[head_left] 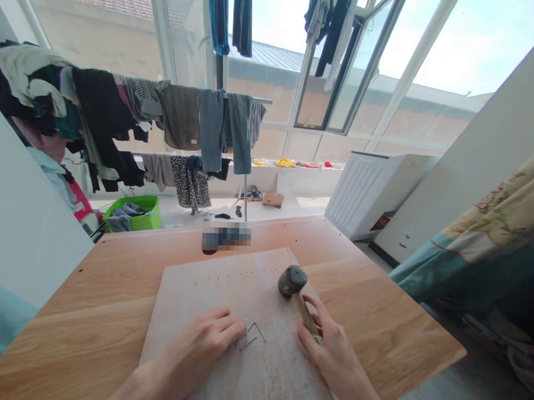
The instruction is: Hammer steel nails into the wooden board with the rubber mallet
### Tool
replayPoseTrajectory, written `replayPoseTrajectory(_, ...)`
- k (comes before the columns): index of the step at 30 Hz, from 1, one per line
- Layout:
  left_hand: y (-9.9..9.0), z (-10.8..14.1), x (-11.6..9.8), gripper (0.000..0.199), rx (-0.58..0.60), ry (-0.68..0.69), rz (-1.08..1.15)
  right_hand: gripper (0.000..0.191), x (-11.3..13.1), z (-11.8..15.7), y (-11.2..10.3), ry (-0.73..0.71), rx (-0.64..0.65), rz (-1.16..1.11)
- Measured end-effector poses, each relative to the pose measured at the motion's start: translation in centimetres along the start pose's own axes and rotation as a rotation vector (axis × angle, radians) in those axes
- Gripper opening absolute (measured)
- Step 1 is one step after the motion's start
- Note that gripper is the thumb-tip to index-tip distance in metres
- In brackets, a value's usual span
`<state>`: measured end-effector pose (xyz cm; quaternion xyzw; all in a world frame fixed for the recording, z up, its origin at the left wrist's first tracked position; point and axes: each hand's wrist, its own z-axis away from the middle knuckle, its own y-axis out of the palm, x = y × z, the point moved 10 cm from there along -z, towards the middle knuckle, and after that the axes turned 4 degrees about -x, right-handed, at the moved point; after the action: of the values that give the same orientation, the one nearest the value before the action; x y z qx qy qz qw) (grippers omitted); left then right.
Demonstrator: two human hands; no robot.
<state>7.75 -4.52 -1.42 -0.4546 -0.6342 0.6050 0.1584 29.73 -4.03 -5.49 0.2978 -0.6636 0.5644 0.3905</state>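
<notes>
A pale wooden board [185, 296] with a row of small dark holes near its far edge lies on the table. My left hand [216, 333] rests on it, fingers curled in, beside several metal nails [250, 341]; whether a nail is between the fingertips is too small to tell. My right hand [326, 336] is closed around the wooden handle of a mallet. The black head of the mallet [293, 281] rests at the board's right side, pointing away from me.
The wooden table [88, 310] reaches out on both sides. A blurred dark item [226, 236] lies at its far edge. Beyond stand a laundry rack with clothes [180, 115], a green basket [146, 221] and a white cabinet [359, 188]. A curtain [476, 236] hangs at the right.
</notes>
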Motion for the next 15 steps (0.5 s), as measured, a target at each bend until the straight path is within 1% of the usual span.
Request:
replayPoseTrajectory(3, 0.3, -1.2, -0.4, 0.028, 0.017, -0.016, -0.004, 0.055, -0.1, 0.0, 0.0, 0.009, 0.003, -0.002)
replayPoseTrajectory(5, -0.3, -1.6, 0.0, 0.031, -0.026, -0.042, -0.023, 0.054, -0.1, 0.0, -0.2, 0.011, -0.015, -0.007)
replayPoseTrajectory(8, -0.8, -1.1, 1.0, 0.029, -0.079, -0.107, -0.036, 0.051, -0.1, 0.0, -0.3, -0.004, -0.029, 0.002)
replayPoseTrajectory(10, -0.3, -0.5, 1.2, 0.026, -0.072, -0.123, -0.001, 0.045, -0.2, 0.0, -0.1, -0.01, -0.027, 0.029)
replayPoseTrajectory(12, 0.6, -0.3, 0.8, 0.025, -0.058, -0.102, 0.051, 0.04, -0.4, -0.1, 0.1, 0.0, -0.023, 0.05)
replayPoseTrajectory(13, 0.9, -0.4, 0.5, 0.026, -0.066, -0.086, 0.082, 0.04, -0.6, -0.1, 0.3, 0.012, -0.016, 0.048)
replayPoseTrajectory(15, 0.8, -1.4, 0.3, 0.03, -0.135, -0.071, 0.167, 0.041, -0.9, -0.3, 0.9, 0.049, 0.032, 0.008)
